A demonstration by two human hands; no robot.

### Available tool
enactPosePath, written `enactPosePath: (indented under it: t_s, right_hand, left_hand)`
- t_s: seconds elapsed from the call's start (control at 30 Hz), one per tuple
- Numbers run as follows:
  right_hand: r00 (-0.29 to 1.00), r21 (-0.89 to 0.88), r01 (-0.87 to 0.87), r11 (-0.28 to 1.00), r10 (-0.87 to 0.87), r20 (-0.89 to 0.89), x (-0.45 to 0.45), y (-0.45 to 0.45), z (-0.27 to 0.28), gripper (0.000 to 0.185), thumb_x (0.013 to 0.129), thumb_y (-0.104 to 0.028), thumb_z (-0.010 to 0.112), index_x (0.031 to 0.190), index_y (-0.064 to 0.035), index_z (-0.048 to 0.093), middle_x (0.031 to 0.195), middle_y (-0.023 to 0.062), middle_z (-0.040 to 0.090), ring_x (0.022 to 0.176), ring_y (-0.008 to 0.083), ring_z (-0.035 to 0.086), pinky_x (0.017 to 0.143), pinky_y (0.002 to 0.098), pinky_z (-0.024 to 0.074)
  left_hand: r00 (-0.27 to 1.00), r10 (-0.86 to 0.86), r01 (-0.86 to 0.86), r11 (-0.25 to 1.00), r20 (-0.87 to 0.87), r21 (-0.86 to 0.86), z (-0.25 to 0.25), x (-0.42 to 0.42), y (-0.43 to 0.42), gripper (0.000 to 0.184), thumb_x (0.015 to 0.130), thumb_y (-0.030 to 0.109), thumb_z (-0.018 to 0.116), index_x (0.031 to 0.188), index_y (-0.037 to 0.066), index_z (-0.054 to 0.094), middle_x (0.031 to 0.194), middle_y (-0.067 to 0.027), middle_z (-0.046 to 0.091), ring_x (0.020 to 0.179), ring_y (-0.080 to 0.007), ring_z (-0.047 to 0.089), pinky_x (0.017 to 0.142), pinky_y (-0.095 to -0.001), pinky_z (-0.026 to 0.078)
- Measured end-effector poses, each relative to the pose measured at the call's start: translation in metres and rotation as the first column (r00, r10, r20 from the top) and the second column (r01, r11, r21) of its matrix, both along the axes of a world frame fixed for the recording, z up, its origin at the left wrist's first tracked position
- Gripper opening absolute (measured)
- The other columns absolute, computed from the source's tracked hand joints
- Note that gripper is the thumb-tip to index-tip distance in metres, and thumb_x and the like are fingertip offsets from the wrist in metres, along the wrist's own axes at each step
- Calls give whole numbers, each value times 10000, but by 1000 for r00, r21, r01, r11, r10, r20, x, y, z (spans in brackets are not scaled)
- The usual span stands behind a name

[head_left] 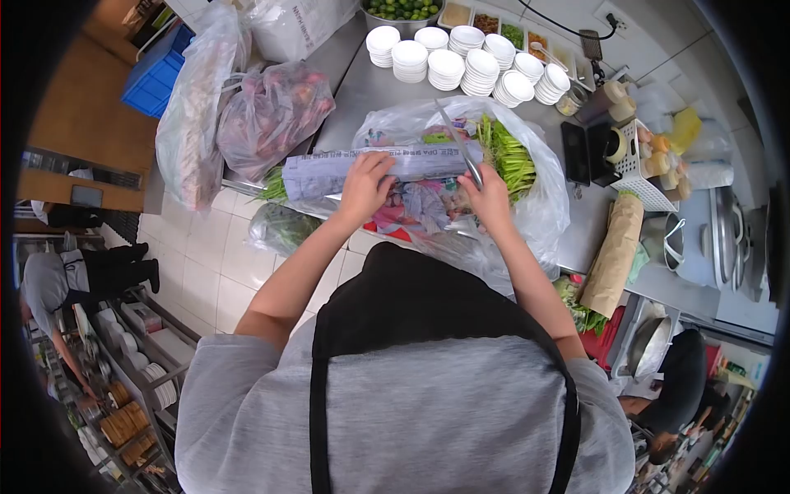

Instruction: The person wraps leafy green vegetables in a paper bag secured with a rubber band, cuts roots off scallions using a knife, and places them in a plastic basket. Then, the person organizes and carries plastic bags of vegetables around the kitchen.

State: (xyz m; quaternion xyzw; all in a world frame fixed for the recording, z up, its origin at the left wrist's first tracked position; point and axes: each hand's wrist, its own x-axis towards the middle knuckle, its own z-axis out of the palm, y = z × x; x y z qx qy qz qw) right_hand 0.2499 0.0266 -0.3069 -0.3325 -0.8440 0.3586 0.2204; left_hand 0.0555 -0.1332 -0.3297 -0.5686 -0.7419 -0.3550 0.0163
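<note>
A long bundle of greens wrapped in grey printed paper [313,177] lies across an open clear plastic bag [551,206] on the counter. Leaves poke out at its left end. My left hand [368,188] is curled over the top of the wrap, gripping it. In my right hand [489,199] is a knife [458,142], its blade pointing up and away across the right end of the bundle. Green stalks [512,160] show inside the bag just past the knife, with crumpled coloured paper below the bundle.
Several stacks of white dishes [445,67] stand behind the bag. Filled plastic bags [276,115] sit at the left. A paper-wrapped bundle [613,255] and a white basket of bottles [646,169] are at the right. Other people [62,276] work on both sides.
</note>
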Motion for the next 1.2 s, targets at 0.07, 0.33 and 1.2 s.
enactPosePath:
  t_s: [0.07, 0.33, 1.2]
  right_hand:
    - [999, 135, -52, 989, 51, 12, -12, 7, -15, 275, 711, -155, 693, 880, -4, 538, 905, 138, 590, 737, 339, 591, 632, 406, 461]
    - [975, 380, -198, 904, 139, 176, -55, 58, -10, 390, 652, -159, 720, 988, -89, 536, 915, 139, 613, 795, 372, 597, 691, 447, 478]
    - [980, 302, -151, 941, 183, -79, -27, 38, 1, 411, 616, -220, 777, 901, -41, 541, 820, 152, 619, 785, 345, 594, 681, 411, 458]
  left_hand:
    - [975, 24, -32, 999, -219, -33, -8, -3, -6, 406, 696, 162, 694, 1072, 47, 591, 1135, -124, 560, 1077, -318, 490, 893, -398, 403]
    - [990, -112, 138, 892, 85, -430, -1, -85, 44, 595, 656, 292, 728, 1179, 114, 506, 1101, -148, 586, 1034, -336, 535, 881, -412, 416]
    - [988, 14, -61, 948, -152, -313, 11, 4, 12, 674, 529, 243, 796, 1115, 90, 501, 1052, -68, 519, 1052, -265, 449, 817, -401, 357]
